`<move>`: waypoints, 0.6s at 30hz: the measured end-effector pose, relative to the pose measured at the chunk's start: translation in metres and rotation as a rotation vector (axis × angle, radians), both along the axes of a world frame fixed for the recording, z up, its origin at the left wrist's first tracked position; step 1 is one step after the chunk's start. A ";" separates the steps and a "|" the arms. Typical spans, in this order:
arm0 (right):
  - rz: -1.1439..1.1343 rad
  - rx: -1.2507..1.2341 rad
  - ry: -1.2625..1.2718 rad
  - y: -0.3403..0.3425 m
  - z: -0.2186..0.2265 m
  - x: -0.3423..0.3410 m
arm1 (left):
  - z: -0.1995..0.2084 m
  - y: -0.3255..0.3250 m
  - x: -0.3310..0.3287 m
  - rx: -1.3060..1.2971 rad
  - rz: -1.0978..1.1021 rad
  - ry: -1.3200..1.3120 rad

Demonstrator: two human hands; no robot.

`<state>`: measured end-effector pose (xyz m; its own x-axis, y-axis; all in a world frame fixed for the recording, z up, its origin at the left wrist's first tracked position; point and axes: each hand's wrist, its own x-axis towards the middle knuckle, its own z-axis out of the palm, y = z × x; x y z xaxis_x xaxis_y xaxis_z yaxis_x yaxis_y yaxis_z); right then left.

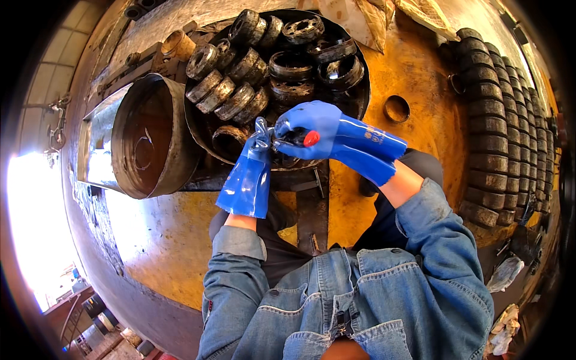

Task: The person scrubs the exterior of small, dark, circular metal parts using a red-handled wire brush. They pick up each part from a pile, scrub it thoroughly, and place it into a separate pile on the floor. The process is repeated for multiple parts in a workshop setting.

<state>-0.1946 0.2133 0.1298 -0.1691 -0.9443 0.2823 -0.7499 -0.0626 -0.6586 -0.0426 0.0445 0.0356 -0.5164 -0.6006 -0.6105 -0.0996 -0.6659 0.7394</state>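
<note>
Both my hands wear long blue rubber gloves and meet over the near edge of a large round metal pan (191,129). My right hand (312,125) is closed round a dark tool with a red end (311,138); the glove hides its working part. Fingers of my left hand (258,141) are pinched together just left of it, and what they hold is hidden. Several oily, dark metal rings (290,65) lie heaped in the pan, some upright and some flat. One ring (229,142) rests just beyond my left hand.
Left of the pan stands a wide, open metal drum (117,144). Long rows of dark rings (485,135) are stacked along the right. A single ring (396,108) lies on the stained yellow-brown floor (414,72). Crumpled sacks (363,24) are at the far side.
</note>
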 end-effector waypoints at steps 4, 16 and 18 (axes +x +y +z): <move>-0.356 0.399 -0.426 0.005 0.014 -0.025 | 0.002 0.000 0.005 -0.020 0.011 0.002; -0.741 0.499 -0.599 0.017 -0.074 -0.022 | -0.007 -0.008 0.003 0.017 -0.012 0.019; -0.657 0.643 -0.353 0.017 -0.085 -0.012 | 0.008 0.006 -0.003 0.027 0.029 -0.011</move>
<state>-0.2062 0.2307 0.0449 -0.6913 -0.5881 -0.4198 -0.2609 0.7450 -0.6140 -0.0453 0.0504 0.0436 -0.4926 -0.5979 -0.6324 -0.0882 -0.6886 0.7198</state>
